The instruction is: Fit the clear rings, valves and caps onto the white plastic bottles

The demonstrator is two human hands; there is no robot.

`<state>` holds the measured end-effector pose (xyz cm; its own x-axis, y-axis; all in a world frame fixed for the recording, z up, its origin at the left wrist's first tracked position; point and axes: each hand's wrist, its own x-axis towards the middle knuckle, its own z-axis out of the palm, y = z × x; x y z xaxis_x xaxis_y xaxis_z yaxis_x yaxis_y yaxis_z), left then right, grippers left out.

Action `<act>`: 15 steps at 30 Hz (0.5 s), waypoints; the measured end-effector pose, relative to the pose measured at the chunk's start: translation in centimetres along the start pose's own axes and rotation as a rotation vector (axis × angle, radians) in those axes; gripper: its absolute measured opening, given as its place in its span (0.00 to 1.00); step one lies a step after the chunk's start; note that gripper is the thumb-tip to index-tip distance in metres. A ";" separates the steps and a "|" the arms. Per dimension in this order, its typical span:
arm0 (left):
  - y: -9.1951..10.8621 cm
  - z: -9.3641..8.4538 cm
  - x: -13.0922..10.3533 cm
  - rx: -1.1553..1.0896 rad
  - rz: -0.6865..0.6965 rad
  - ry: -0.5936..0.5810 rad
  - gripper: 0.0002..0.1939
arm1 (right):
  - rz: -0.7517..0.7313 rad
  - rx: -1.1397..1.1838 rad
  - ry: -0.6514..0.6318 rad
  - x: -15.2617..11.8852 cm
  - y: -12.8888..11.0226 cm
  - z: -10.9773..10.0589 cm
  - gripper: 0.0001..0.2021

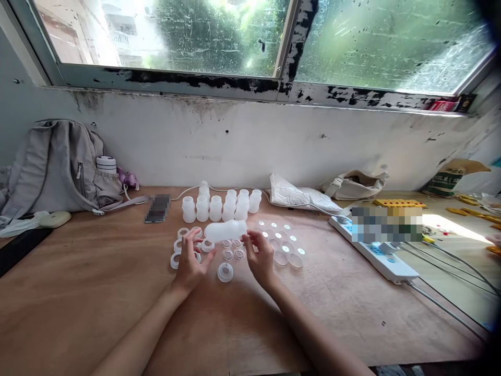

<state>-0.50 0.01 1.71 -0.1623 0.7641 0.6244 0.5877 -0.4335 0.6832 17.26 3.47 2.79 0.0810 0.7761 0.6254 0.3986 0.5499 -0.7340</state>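
Observation:
A translucent white bottle (pixel 225 231) lies sideways in the air between my hands. The fingers of my right hand (pixel 259 257) pinch its right end. My left hand (pixel 191 263) is spread at its left end, thumb and fingers apart, over several white rings (pixel 175 260). Below the bottle are several small clear rings (pixel 227 254) and a round white cap-like part (pixel 225 272). To the right lie several clear discs (pixel 295 260) and small white dots (pixel 301 251). Several upright white bottles (pixel 215 209) stand in rows behind.
A phone (pixel 157 208) and a grey backpack (pixel 58 167) are at the left. On the right are a white power strip (pixel 373 253) with cables, a white padded pouch (pixel 299 196) and a beige bag (pixel 355 184). Part of another person's hand shows at the far right edge.

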 end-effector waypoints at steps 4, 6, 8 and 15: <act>0.2 -0.6 0.0 0.023 0.158 -0.130 0.09 | -0.078 -0.116 0.118 4.3 -1.0 0.0 0.06; 0.6 -0.8 -0.1 0.043 0.302 -0.255 0.07 | -0.138 -0.167 0.111 7.1 -1.5 0.4 0.07; 1.1 -0.8 -0.4 0.061 0.403 -0.388 0.11 | -0.188 -0.254 0.089 10.1 -1.9 1.1 0.09; 2.0 0.2 -1.4 0.129 0.395 -0.647 0.18 | -0.169 -0.702 -0.185 17.9 -1.3 4.4 0.12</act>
<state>1.06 -1.81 2.16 0.5518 0.7085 0.4398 0.5998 -0.7036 0.3810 14.16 18.03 13.76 -0.1633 0.7718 0.6145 0.8869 0.3877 -0.2513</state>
